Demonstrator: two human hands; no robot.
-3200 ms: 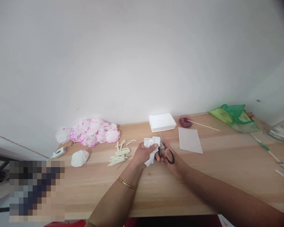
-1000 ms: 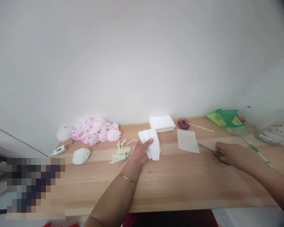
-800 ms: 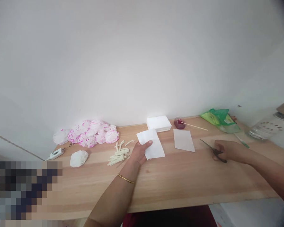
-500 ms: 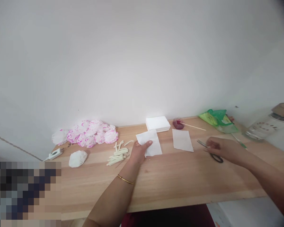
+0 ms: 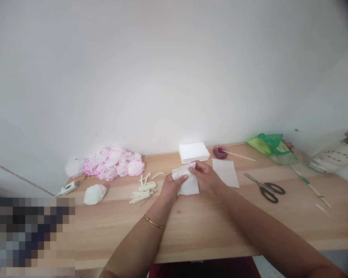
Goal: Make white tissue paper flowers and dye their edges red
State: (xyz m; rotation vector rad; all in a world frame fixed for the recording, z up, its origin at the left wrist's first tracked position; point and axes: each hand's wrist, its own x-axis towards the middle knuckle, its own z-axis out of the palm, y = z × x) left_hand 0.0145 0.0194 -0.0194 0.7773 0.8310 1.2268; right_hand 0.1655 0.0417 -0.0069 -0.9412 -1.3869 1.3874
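Left hand: grasping the thin white rectangular paper sheet
Right hand: pinching its upper right corner
Black-handled metal scissors: on the pale wooden table

Your left hand and right hand pinch the paper. Scissors lie to its right, strips left.

Held sheet: matt paper (soft-looking); table: smooth wood.

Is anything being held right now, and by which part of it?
A white paper piece: the left grip pinches its left side, the right grip its upper right corner.
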